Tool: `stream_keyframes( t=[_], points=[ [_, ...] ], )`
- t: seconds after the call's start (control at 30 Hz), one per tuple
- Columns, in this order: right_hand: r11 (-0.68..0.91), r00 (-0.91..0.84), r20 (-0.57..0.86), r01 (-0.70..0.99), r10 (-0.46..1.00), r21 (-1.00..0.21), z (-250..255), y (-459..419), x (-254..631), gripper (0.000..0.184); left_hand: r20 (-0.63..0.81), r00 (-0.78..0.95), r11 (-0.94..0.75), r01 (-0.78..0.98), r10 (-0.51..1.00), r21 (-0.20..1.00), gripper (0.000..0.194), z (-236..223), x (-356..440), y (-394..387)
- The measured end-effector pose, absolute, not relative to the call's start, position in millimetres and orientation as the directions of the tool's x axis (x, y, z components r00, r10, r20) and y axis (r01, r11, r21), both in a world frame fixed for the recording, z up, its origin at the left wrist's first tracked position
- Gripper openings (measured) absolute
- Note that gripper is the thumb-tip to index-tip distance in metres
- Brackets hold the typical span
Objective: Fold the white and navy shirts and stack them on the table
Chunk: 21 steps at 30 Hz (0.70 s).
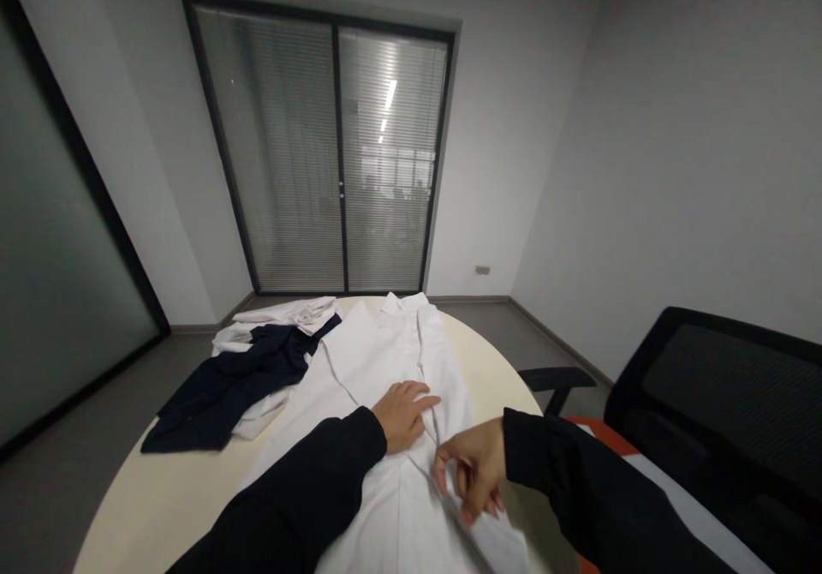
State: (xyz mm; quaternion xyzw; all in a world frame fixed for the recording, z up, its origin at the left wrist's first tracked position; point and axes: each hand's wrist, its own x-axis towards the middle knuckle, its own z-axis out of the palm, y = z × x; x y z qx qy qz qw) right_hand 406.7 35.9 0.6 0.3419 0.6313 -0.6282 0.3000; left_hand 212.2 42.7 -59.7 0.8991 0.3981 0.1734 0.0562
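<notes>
A white button-up shirt (385, 493) is spread lengthwise on a round table, its collar at the far edge. My left hand (403, 415) lies on the middle of the shirt with its fingers stretched out over the cloth. To the right and nearer to me, my right hand (473, 467) points downward with bent fingers at the shirt's right side. Cloth there is raised and slightly blurred below the fingers, and the hand appears to grip it. The exact contact of the fingertips is partly hidden.
Dark navy clothing (247, 381) and crumpled white clothing (263, 317) lie at the left of the cream table (138, 493). A black mesh office chair (719, 394) stands close on the right, with orange and white material on its seat. Glass panels with blinds are behind.
</notes>
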Motion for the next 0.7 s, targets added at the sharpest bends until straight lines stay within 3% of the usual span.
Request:
stream_keyframes(
  t=[0.13,0.37,0.5,0.7],
  points=[
    [-0.023,-0.516,-0.850,0.856,-0.108,-0.517,-19.0,27.7,399.4,0.082,0.294,0.603,-0.670,0.685,0.742,0.285,0.047,-53.1,214.7,40.6],
    [-0.089,-0.813,-0.581,0.576,0.042,-0.813,1.6,19.5,411.9,0.062,0.189,0.435,-0.453,0.651,0.880,0.609,0.046,-61.2,224.6,65.8],
    [-0.132,-0.847,-0.519,0.504,0.118,-0.853,2.2,14.7,413.8,0.064,0.189,0.391,-0.398,0.568,0.901,0.720,0.044,-72.6,222.8,81.4],
    [-0.143,-0.835,-0.549,0.538,0.047,-0.831,-35.1,12.2,414.5,0.080,0.274,0.276,-0.377,0.464,0.921,0.801,0.053,-80.6,221.4,88.1]
  ],
)
